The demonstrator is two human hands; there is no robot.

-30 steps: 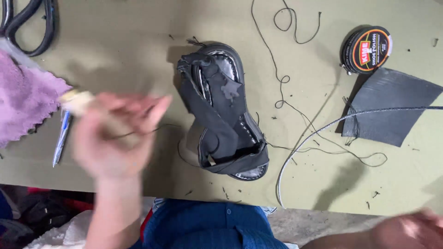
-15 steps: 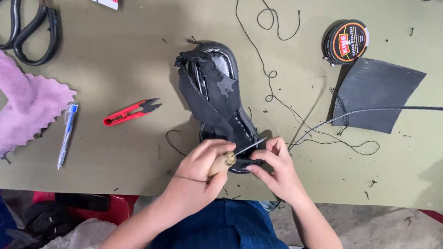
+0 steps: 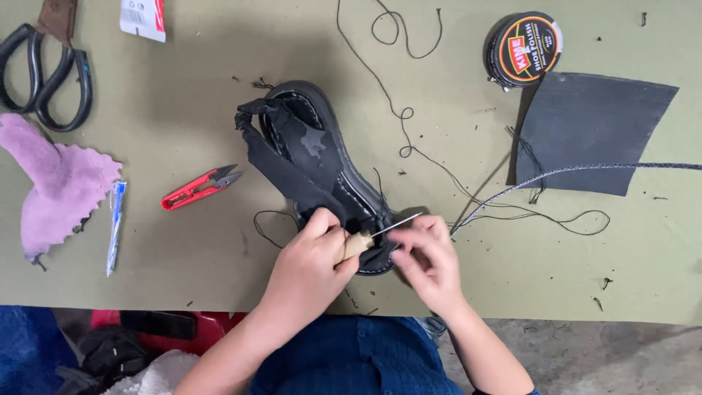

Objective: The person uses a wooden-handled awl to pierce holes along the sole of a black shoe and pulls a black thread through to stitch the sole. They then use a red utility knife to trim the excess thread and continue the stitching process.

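Lying heel-end toward the person, the black leather sandal with a stitched sole point(image 3: 322, 164) sits mid-table, and both hands meet at its near end. The left hand point(image 3: 311, 267) is curled tight round a wooden-handled awl point(image 3: 369, 238), whose thin metal shaft runs up and right across the sandal's heel. The right hand point(image 3: 428, 256) pinches its fingertips at that shaft, just right of the heel; whether thread is caught between them I cannot tell.

The olive-green table top point(image 3: 183, 241) carries it all. Left of the sandal lie one pair of red thread snips point(image 3: 201, 187), one blue pen point(image 3: 115, 227), one piece of purple cloth point(image 3: 62, 183) and one pair of black-handled shears point(image 3: 47, 73). Right of it are one round tin of polish point(image 3: 523, 47), one dark grey square of sheet material point(image 3: 592, 132), and loose black thread point(image 3: 402, 117) trailing away.
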